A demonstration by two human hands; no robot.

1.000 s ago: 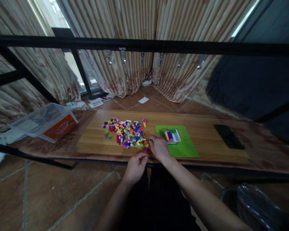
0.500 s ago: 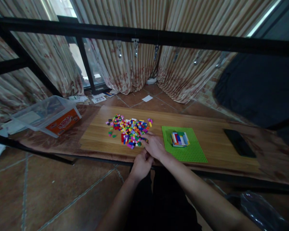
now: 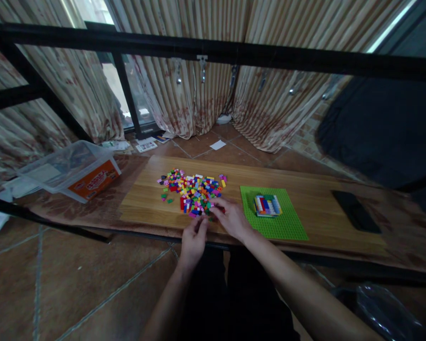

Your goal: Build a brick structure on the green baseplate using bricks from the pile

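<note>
A heap of small coloured bricks [image 3: 191, 192] lies on the wooden board [image 3: 145, 201]. My right hand [image 3: 230, 219] rests at the heap's near right edge, fingers reaching into the bricks; whether it grips one is hidden. My left hand [image 3: 193, 239] is at the board's front edge just below the heap, fingers curled toward the nearest bricks. To the right lies a green baseplate [image 3: 287, 222] with a small block of stacked coloured bricks [image 3: 267, 205] on it.
A clear plastic tub with an orange label [image 3: 74, 173] stands at the left. A dark phone [image 3: 355, 210] lies at the board's right end. A black metal frame bar [image 3: 213, 49] crosses above. Curtains hang behind; a dark bin [image 3: 386, 312] sits at lower right.
My left hand has come up from below the board edge toward the heap's near side. My right hand stayed at the heap's right edge, shifting slightly.
</note>
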